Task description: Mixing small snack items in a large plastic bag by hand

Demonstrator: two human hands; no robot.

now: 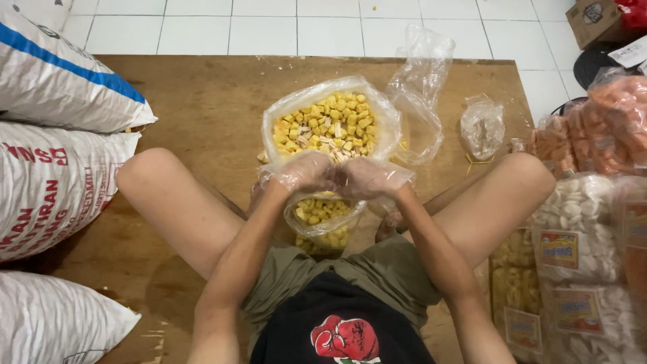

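Gloved left hand [303, 174] and right hand [364, 176] pinch shut a small bag of yellow snacks [323, 222], its lower part hidden behind the person's shorts.

Bright even light, soft shadows, sharp focus (edges slightly bowed)

Fingertips of left hand [301, 173] and right hand [367, 176] hidden under clear plastic gloves; grip unclear. Small bag [325, 217] mouth covered by both hands. White sacks [57, 128] at 9 o'clock cut by left edge. Packed snack bags [581, 269] at 3 o'clock cut by right edge. Cardboard box [593, 19] at 1 o'clock cut by top edge.
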